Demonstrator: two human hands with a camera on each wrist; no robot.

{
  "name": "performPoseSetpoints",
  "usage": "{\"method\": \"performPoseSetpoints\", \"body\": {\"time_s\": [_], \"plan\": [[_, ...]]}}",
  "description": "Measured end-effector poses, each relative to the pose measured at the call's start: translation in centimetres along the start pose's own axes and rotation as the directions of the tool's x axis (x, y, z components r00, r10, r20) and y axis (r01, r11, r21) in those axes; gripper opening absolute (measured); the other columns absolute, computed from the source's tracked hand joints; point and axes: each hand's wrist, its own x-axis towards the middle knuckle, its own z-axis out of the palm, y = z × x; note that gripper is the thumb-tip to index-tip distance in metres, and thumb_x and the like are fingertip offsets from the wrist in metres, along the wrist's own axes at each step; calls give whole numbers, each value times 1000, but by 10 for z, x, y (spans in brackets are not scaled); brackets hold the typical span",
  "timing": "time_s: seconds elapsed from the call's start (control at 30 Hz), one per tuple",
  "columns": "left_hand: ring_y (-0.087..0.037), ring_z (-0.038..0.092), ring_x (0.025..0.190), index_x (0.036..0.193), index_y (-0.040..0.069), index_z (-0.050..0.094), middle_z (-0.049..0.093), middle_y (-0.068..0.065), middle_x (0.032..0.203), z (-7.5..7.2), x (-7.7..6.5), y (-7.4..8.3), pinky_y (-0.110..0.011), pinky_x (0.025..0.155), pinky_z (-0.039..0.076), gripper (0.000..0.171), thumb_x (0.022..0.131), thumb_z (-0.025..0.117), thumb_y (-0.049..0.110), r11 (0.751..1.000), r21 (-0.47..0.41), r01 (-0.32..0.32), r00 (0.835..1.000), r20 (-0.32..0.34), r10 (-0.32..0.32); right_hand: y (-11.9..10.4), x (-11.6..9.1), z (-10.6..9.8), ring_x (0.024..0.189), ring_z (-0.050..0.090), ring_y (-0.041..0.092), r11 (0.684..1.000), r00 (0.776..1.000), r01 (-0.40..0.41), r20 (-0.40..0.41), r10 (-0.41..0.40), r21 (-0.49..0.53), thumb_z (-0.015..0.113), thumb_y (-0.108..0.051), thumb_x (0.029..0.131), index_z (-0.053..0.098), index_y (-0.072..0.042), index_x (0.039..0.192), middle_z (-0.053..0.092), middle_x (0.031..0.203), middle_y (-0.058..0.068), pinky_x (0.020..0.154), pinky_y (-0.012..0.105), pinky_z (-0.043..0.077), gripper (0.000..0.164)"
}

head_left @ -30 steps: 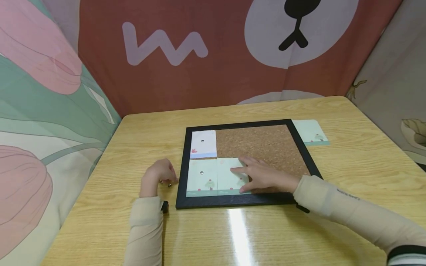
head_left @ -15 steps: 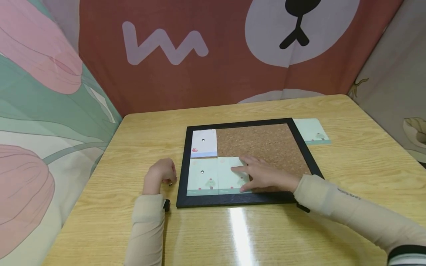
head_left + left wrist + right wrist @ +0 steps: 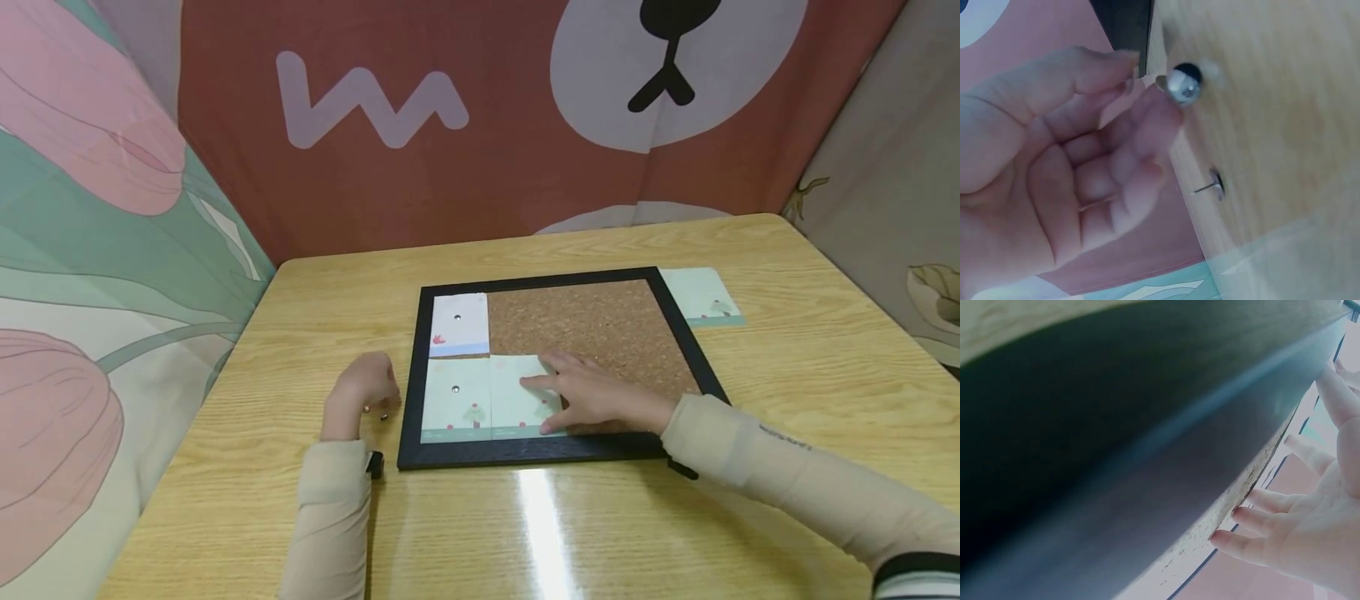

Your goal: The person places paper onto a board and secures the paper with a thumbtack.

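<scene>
My left hand (image 3: 362, 387) is over the table just left of the black-framed corkboard (image 3: 525, 451). In the left wrist view its fingers are loosely bent, the thumb apart from the fingertips (image 3: 1163, 122). A shiny round-headed thumbtack (image 3: 1184, 87) is at one fingertip; whether they touch I cannot tell. Another thumbtack (image 3: 1217, 185) lies with its pin showing. My right hand (image 3: 592, 392) is spread on the board, fingertips resting on the right part of a pale green card (image 3: 513, 392). Left of that are a tacked green card (image 3: 446, 408) and, above, a tacked white card (image 3: 459, 329).
A loose green card (image 3: 697, 292) lies on the wooden table (image 3: 480, 533) beyond the board's right upper corner. Bare cork (image 3: 577, 317) shows across the upper right of the board. A printed cloth (image 3: 412, 183) hangs behind the table.
The left hand has shifted slightly beside the board, with the tacks showing under it again. The right hand stays on the green card.
</scene>
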Motion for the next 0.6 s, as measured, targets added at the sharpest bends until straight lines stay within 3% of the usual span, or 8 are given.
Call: {"method": "performPoseSetpoints", "body": {"time_s": [0.2,0.3,0.6], "plan": [[-15,46,47,58,4,53,51,-4,53,0,3,0,-26,45,37,12,68,58,-2,998,-58,-34,991,-133,26,1,0,1,128,18,39,1000,1000,5,-6,-5,0,68,-43,74,44,-13,132,22,140,25,94,61,20,69],[-15,49,47,60,3,54,53,-5,54,0,3,0,-27,46,38,11,69,58,-2,994,-97,-42,990,-140,28,1,0,1,128,19,39,1000,1000,5,-4,-5,-3,68,-43,74,44,-13,132,23,140,25,94,60,20,69],[-21,58,52,65,-2,62,60,-9,59,0,5,0,-25,47,39,10,73,67,1,988,-151,-6,998,-69,-5,1,2,1,128,19,39,1000,1000,-12,-4,12,-9,68,-44,74,44,-14,132,23,140,25,93,61,20,70]]}}
